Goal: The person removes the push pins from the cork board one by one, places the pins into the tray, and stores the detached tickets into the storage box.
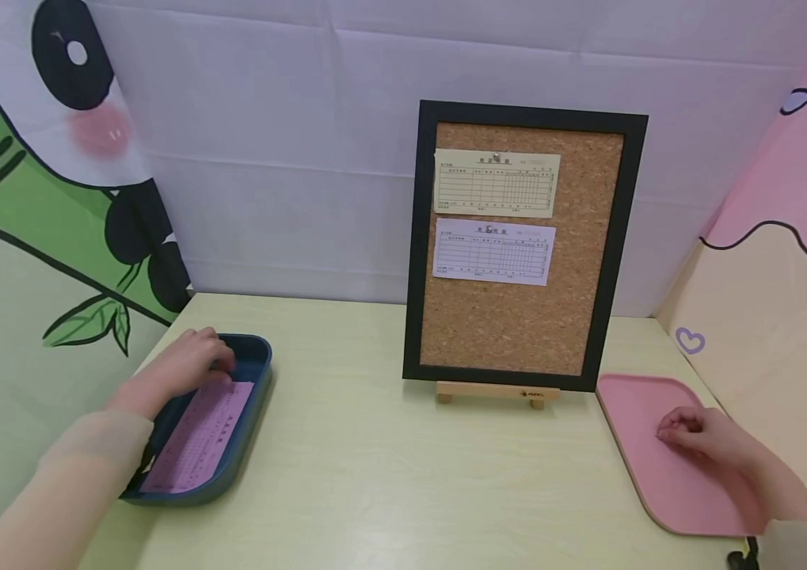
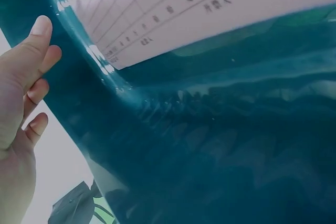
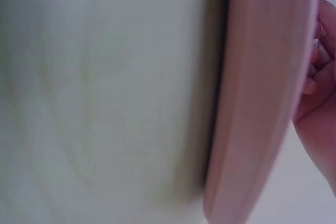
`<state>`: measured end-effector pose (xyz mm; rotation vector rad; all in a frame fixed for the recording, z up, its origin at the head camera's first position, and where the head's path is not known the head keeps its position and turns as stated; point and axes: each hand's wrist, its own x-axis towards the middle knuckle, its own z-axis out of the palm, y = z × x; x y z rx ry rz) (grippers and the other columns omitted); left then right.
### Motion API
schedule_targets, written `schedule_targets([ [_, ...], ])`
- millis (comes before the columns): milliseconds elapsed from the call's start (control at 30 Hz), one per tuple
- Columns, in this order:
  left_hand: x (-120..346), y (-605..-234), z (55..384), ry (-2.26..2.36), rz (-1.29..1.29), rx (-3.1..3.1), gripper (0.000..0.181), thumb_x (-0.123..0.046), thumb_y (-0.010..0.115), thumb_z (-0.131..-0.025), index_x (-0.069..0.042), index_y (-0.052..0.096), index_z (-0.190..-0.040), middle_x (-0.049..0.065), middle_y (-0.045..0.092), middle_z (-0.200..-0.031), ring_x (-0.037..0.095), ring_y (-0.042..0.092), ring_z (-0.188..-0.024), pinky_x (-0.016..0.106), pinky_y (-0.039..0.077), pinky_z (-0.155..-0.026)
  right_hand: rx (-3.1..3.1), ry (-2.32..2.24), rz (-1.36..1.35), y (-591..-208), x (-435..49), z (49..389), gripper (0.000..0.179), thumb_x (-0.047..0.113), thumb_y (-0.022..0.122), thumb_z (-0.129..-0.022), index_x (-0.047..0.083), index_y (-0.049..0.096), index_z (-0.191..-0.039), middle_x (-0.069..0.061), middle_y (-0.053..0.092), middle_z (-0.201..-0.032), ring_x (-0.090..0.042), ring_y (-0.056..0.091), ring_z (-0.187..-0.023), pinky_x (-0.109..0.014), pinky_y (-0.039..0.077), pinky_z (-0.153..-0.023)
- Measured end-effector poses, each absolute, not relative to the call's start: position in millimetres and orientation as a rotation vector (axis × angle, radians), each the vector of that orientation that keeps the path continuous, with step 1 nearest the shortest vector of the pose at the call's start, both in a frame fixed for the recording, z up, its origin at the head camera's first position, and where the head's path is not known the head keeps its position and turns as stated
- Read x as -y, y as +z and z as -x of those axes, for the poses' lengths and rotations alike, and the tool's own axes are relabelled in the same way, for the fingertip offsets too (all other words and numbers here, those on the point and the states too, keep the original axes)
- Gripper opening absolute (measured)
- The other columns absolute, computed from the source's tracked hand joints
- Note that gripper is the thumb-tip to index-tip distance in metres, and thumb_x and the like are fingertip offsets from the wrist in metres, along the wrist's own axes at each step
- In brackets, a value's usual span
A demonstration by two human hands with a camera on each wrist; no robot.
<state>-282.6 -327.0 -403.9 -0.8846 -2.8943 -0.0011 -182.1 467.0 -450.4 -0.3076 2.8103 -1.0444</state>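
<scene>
My left hand (image 1: 192, 364) reaches into the far end of a dark blue tray (image 1: 258, 423), where a pink printed slip (image 1: 202, 443) lies. In the left wrist view the thumb and loosely bent fingers stand apart from the slip's corner, with nothing between them. Over a pink tray (image 1: 649, 467) on the right is my right hand (image 1: 720, 439), its fingers bent and the fingertips close together. A tiny pale glint shows among those fingers in the right wrist view; whether it is a held thing or a fingernail is unclear.
A black-framed cork board (image 1: 510, 324) stands on a small wooden easel (image 1: 496, 391) at the back. Pinned to it are a yellowish slip (image 1: 496, 190) and, below, a white slip (image 1: 492, 257). The pale table (image 1: 374, 475) extends between the trays. Printed cloth walls enclose it.
</scene>
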Motion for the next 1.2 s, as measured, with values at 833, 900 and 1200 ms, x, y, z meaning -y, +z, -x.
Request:
schedule_targets([
  [833, 293.8, -347.6, 255.9, -0.155, 0.539, 2.866, 0.043, -0.030, 0.071, -0.074, -0.009, 0.060, -0.110, 0.009, 0.065, -0.095, 0.032, 0.048, -0.096, 0.050, 0.034, -0.075, -2.996, -0.917, 0.332, -388.2, -443.8, 171.9, 0.026, 0.023, 0.061, -0.084, 0.006, 0.057, -0.103, -0.005, 0.055, -0.067, -0.009, 0.046, -0.049, -0.023, 0.037, -0.047],
  [900, 289.3, -343.0, 252.9, -0.171, 0.534, 2.866, 0.043, -0.030, 0.070, -0.075, -0.009, 0.060, -0.111, 0.009, 0.065, -0.097, 0.032, 0.048, -0.098, 0.050, 0.033, -0.076, -3.018, -0.940, 0.357, -383.8, -441.2, 170.1, 0.022, 0.021, 0.062, -0.084, 0.009, 0.058, -0.101, -0.001, 0.055, -0.067, -0.009, 0.047, -0.050, -0.023, 0.037, -0.047],
  [1200, 270.0, -329.7, 241.8, -0.223, 0.527, 2.774, 0.042, -0.030, 0.070, -0.074, -0.011, 0.061, -0.111, 0.007, 0.065, -0.097, 0.029, 0.048, -0.098, 0.045, 0.033, -0.075, -3.121, -0.931, 0.366, -370.9, -431.9, 166.4, 0.019, 0.018, 0.064, -0.082, 0.013, 0.060, -0.100, 0.003, 0.056, -0.071, -0.006, 0.047, -0.060, -0.021, 0.036, -0.049],
])
